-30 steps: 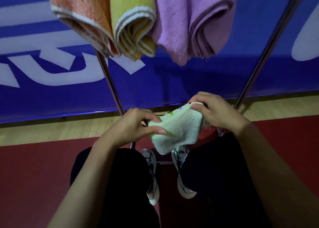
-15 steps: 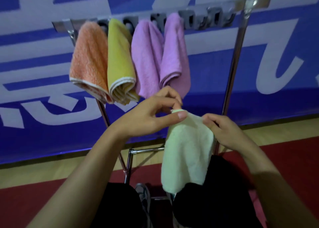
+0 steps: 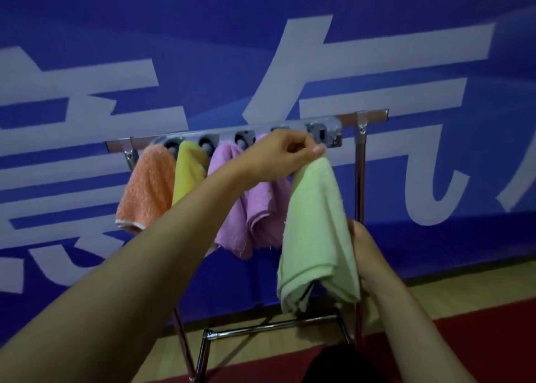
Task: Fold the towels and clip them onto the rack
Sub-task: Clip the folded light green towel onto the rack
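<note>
while the left hand (image 3: 285, 156) is up high by the rack (image 3: 361, 156), it pinches the top corner of the green towel (image 3: 316, 232) between thumb and fingers. that corner sits just under the last clip (image 3: 323, 135) on the right end of the grey clip bar (image 3: 226, 136), very near it, but i cannot tell if it touches the clip. the green towel hangs down long and folded from the pinch, with its bottom end loose above the low bar (image 3: 272, 326) of the rack. the right hand (image 3: 362, 252) is lower, at the right edge of the green towel. most of it is hidden behind the cloth, so i cannot tell how its fingers lie or if they hold the towel. four towels are on the rack to the left. the orange towel (image 3: 148, 191) hangs first, with a white edge at the bottom. the yellow towel (image 3: 188, 171) hangs just beside it, partly behind the left arm. then come two pink towels (image 3: 258, 217), side by side and touching, just left of the green one. each of these hangs from its own round clip on the bar. behind the rack is a big blue wall (image 3: 203, 49) with white shapes on it. the floor (image 3: 478, 290) is light wood near the wall and red closer in.
</note>
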The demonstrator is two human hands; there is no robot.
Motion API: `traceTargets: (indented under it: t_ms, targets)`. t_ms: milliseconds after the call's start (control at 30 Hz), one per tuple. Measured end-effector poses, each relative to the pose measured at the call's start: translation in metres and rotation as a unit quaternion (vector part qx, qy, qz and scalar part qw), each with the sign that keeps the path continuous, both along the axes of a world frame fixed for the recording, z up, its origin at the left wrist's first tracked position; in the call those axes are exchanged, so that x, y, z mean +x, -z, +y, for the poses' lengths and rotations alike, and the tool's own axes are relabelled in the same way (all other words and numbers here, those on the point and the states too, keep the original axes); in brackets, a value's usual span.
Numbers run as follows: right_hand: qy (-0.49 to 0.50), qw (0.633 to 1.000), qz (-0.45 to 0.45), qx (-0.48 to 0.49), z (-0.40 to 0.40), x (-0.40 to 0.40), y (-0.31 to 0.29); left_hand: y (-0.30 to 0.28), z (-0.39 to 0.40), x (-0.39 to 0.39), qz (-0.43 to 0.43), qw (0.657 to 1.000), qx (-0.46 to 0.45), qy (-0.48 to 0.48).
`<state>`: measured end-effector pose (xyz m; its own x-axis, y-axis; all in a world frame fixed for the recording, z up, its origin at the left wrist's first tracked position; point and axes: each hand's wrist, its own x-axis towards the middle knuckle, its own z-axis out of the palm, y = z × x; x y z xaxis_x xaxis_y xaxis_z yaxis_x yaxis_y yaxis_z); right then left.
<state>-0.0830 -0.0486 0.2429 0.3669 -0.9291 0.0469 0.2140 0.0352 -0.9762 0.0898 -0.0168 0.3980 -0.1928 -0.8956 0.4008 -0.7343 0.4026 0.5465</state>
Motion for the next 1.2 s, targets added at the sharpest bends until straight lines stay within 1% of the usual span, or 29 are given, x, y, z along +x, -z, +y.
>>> traceTargets:
  t_ms: [67,133,200,300,433,633,700,767,900,967,1067,1200]
  targets:
    - [0.008,0.998,-0.026,0.048,-0.006,0.007,-0.016,-0.017,-0.019,0.000,-0.013,0.999,-0.012,-0.047]
    - [0.019,0.997,-0.042,0.057,-0.013,0.015,-0.031,-0.031,-0.037,0.001,-0.044,0.994,-0.023,-0.093]
    - [0.032,0.994,-0.067,0.085,-0.020,0.020,-0.042,-0.039,-0.054,0.002,-0.087,0.986,-0.028,-0.138]
    - [0.036,0.991,-0.083,0.101,-0.028,0.029,-0.050,-0.042,-0.076,0.006,-0.146,0.969,-0.039,-0.193]
    - [0.027,0.991,-0.087,0.101,-0.036,0.035,-0.047,-0.036,-0.095,0.011,-0.174,0.956,-0.027,-0.235]
    - [0.015,0.985,-0.106,0.138,-0.050,0.050,-0.035,-0.036,-0.105,0.011,-0.204,0.952,-0.026,-0.228]
    - [0.004,0.979,-0.122,0.162,-0.058,0.054,-0.027,-0.038,-0.104,0.010,-0.225,0.948,-0.023,-0.222]
    - [-0.005,0.978,-0.124,0.165,-0.063,0.058,-0.017,-0.040,-0.103,0.010,-0.240,0.946,-0.026,-0.218]
    - [-0.012,0.973,-0.166,0.163,-0.074,0.069,0.000,-0.040,-0.096,0.012,-0.236,0.950,-0.031,-0.200]
    - [-0.037,0.967,-0.175,0.183,-0.076,0.071,0.003,-0.039,-0.088,0.012,-0.233,0.953,-0.020,-0.192]
    - [-0.046,0.965,-0.162,0.203,-0.074,0.067,0.000,-0.036,-0.080,0.012,-0.262,0.950,-0.018,-0.170]
    - [-0.006,0.973,-0.132,0.188,-0.070,0.064,-0.007,-0.029,-0.080,0.002,-0.279,0.942,-0.043,-0.181]
